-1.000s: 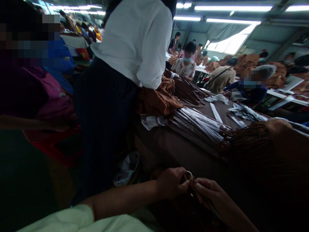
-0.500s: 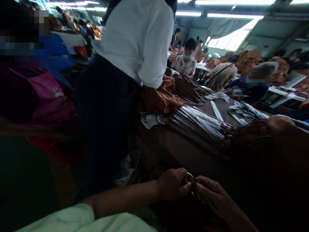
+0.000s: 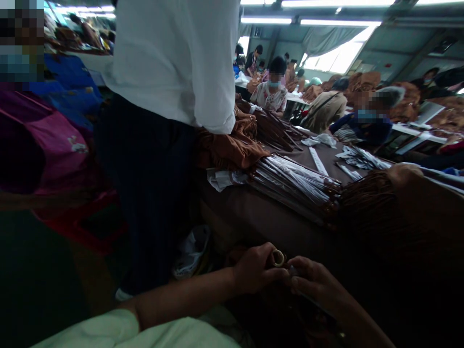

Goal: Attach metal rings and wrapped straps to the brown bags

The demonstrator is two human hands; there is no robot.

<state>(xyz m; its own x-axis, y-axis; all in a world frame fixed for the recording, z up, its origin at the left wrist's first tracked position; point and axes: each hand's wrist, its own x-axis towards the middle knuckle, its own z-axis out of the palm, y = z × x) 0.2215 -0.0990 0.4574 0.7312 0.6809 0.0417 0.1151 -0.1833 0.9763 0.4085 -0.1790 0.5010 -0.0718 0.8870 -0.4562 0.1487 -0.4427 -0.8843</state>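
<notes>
Low in front of my body, at the near side of the table, my left hand (image 3: 253, 270) is closed around a gold-coloured metal ring (image 3: 278, 258). The ring stands up between thumb and forefinger. Close against it, my right hand (image 3: 316, 281) pinches a narrow piece (image 3: 293, 271) between its fingertips. That piece looks strap-like, but shadow hides its exact kind. Dark material with a few metal glints hangs beneath both hands, too dim to make out.
A co-worker in a white shirt (image 3: 163, 63) stands left at the brown-covered table (image 3: 250, 208). On it lie brown leather pieces (image 3: 239, 147), straps wrapped in white plastic (image 3: 293, 179) and a brown strap bundle (image 3: 366, 193). A white bag (image 3: 192, 251) and red stool (image 3: 83, 229) are below.
The ring has turned to face me more openly and shifted slightly left with my left hand. My right fingers have moved a little left. The camera view has swung slightly right.
</notes>
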